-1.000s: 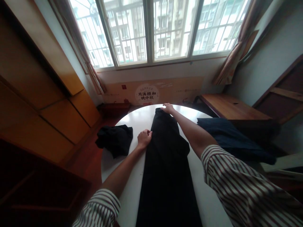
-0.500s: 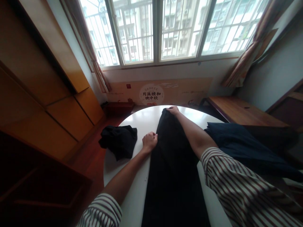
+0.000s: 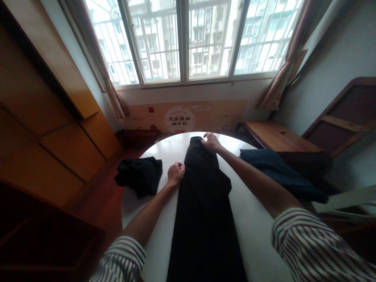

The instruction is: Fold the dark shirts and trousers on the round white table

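Observation:
A pair of black trousers (image 3: pixel 205 211), folded lengthwise, lies over the white round table (image 3: pixel 258 239). Its narrow waist end points to the far edge, and a corner of cloth juts out on the right side. My left hand (image 3: pixel 176 173) is closed on the left edge of the trousers, fingers curled in a pinch. At the upper right of the waist end, my right hand (image 3: pixel 210 142) has its fingers apart, the thumb side by the cloth. To the left sits a crumpled black cloth (image 3: pixel 142 176).
Dark blue folded cloth (image 3: pixel 273 168) lies at the table's right. Beyond it stands a wooden desk (image 3: pixel 276 135). Wooden cabinets (image 3: pixel 58 145) line the left side. A barred window (image 3: pixel 182 43) with curtains is ahead, above a printed banner (image 3: pixel 223 111).
My right hand has loosened at the waist end, its fingers now spread. The jutting corner on the right side now shows. My left hand stays on the left edge. The view has shifted right.

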Motion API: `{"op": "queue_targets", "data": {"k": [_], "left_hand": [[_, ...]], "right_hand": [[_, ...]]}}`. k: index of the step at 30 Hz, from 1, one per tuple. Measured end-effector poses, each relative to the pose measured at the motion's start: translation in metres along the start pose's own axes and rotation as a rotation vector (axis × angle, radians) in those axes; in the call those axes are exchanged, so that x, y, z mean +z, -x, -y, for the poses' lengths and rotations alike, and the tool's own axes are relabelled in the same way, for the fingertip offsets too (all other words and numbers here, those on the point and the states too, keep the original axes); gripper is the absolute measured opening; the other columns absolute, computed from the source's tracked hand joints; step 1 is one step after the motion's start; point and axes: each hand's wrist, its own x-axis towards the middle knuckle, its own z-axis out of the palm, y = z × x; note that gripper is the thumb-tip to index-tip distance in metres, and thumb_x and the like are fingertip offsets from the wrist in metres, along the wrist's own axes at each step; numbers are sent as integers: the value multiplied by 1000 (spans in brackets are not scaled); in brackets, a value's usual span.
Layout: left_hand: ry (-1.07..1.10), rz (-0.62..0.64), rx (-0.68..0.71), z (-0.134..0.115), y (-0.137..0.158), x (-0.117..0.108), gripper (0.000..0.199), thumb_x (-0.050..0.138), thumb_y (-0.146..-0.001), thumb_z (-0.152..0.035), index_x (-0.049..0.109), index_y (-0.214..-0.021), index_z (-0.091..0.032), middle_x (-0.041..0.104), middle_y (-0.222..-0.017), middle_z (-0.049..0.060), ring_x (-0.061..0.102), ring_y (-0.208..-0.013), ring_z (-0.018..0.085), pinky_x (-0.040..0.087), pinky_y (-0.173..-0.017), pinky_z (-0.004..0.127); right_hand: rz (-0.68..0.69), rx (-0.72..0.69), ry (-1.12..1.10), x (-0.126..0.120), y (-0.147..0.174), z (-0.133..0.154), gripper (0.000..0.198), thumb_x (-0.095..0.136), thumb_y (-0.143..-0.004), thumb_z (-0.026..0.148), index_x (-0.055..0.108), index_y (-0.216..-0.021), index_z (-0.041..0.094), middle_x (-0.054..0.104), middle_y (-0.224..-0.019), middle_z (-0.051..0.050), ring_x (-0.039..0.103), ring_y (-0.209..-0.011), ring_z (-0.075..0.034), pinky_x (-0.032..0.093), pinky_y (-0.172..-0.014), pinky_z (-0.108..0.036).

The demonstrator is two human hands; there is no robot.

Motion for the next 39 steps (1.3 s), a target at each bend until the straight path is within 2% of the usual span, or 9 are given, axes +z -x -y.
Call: {"op": "queue_targets", "data": {"k": [5,11,15,19,25,29,34,37,39], "left_hand": [[5,-23,55,-4,5,-7,20,52,-94,-35,65,-100,-21,72,-94,7,69,-92,21,49,-81,29],[-97,50,376,-25,51,-23,19,48,-96,-31,63,-101,-21,66,-107,11,65,-98,21,48,-85,29],[-135,335,563,-41,130,-37,36,43,-98,-48,66,-83,-26,70,-88,8,67,-81,20,47,-74,30],[-195,601,609,-58,208,-43,57,38,-91,-70,66,-66,-27,67,-65,7,64,-61,20,45,-64,32],[-326,617,636,-89,247,-34,37,47,-93,-51,66,-74,-25,69,-78,14,69,-78,26,48,-66,34],[-250,652,677,-99,263,-42,33,48,-93,-52,62,-98,-22,69,-85,11,69,-77,25,49,-66,34],[-77,733,1072,-61,280,-75,43,55,-92,-52,57,-118,-18,68,-108,10,66,-94,23,50,-85,33],[-152,646,1303,-7,284,-95,60,66,-85,-51,51,-135,-20,60,-132,14,56,-121,29,37,-109,46],[-311,555,1327,33,288,-106,75,72,-81,-47,41,-146,-25,46,-149,15,42,-136,35,29,-114,56]], "right_hand": [[74,-254,86,-25,140,-13,26,60,-89,37,66,-104,17,66,-102,-12,63,-90,-22,44,-81,-29],[59,-91,-20,-38,252,-51,37,61,-88,40,57,-116,16,69,-84,-8,66,-75,-22,47,-70,-30],[173,126,-373,-40,265,-72,32,64,-87,44,58,-101,15,66,-66,-4,64,-56,-20,48,-54,-28],[293,287,-681,-40,253,-71,41,67,-87,46,59,-105,10,68,-70,-8,65,-55,-19,53,-51,-30],[84,152,-552,-45,234,-46,36,62,-94,38,60,-122,15,61,-123,-8,63,-103,-24,55,-85,-42],[67,94,-501,-47,233,-39,38,62,-93,39,61,-122,15,60,-125,-6,62,-106,-27,55,-87,-43],[56,-61,-381,-52,262,-48,38,66,-90,26,60,-125,15,59,-123,-14,61,-107,-26,51,-95,-47],[112,-353,-180,-62,318,-63,39,61,-91,25,60,-127,12,59,-122,-19,60,-109,-29,50,-97,-49],[235,-543,-113,-71,365,-72,47,63,-90,36,58,-133,18,55,-134,-18,55,-122,-31,49,-101,-49]]}}
